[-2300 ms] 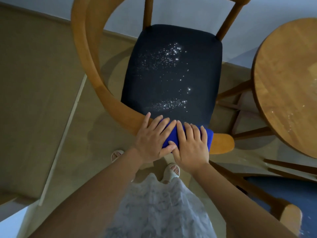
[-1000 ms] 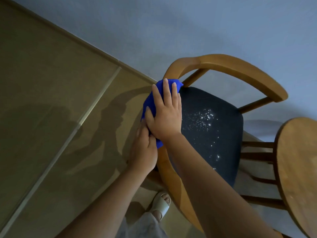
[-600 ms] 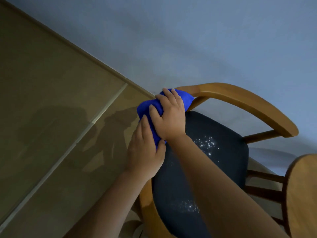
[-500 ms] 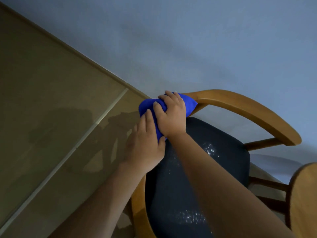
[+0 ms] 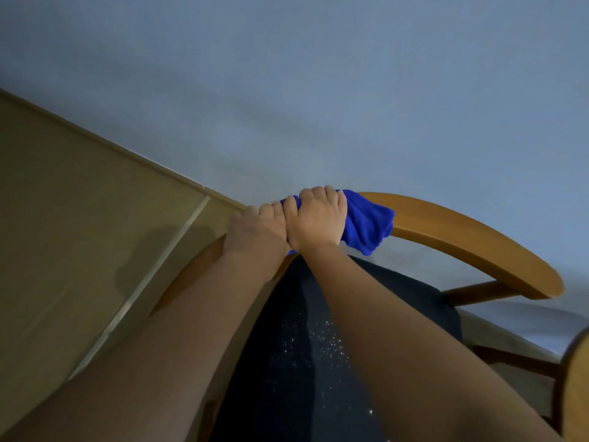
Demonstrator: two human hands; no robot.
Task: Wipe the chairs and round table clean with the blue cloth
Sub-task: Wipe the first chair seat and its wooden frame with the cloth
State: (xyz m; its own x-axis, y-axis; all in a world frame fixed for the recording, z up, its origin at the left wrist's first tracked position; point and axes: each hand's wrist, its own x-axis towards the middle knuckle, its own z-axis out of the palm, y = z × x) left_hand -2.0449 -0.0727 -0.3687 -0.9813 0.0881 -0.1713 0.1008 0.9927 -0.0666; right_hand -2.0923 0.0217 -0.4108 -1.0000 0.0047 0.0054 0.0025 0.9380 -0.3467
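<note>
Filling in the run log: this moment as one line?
phase: wiping chair rail | right hand: grips blue cloth on rail | left hand: curled over rail beside it | seat: white specks present

You've got a vivid blue cloth [image 5: 366,224], honey-orange wood chair rail [image 5: 462,237], near-black seat [image 5: 287,362] speckled with white flecks, pale blue-grey wall [image 5: 318,90], tan floor [image 5: 79,202] with one lighter stripe.

Blue cloth [image 5: 366,228] of soft, fuzzy, matt fabric. Chair rail [image 5: 462,237] of smooth varnished wood, lightly sheened. Seat [image 5: 287,362] in dark matt woven cloth, flecked with pale specks. Floor [image 5: 79,218] smooth, faintly glossy, perhaps laminate. Wall [image 5: 318,90] painted matt. Table [image 5: 578,378] edge blurred, seemingly wood.
</note>
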